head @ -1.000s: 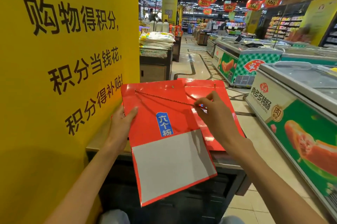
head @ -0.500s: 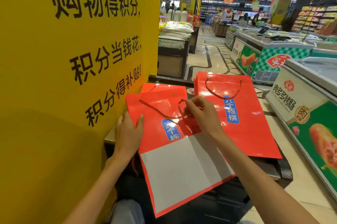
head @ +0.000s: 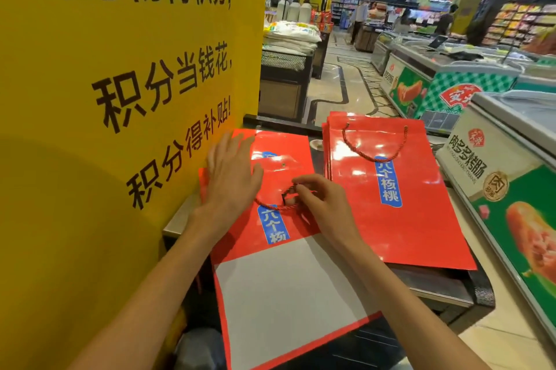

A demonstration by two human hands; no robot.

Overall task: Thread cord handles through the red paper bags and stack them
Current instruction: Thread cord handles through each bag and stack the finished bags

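Two bare hands are working over a flat red paper bag with a white lower panel, which is lying on a dark counter with a metal edge and overhanging its near edge. The right hand is pinching a twisted red cord handle between curled fingers and thumb, at the bag's upper red part just above its blue label. The left hand is lying flat with fingers straight and released, pressing the bag's upper left area. Just beyond, another flat red bag is peeking out from under the first. To the right, a stack of red paper bags is resting on the same counter, its top bag already carrying a looped red cord. A tall yellow sign with black characters is standing at the left, and glass-topped freezer chests are lining the aisle to the right.
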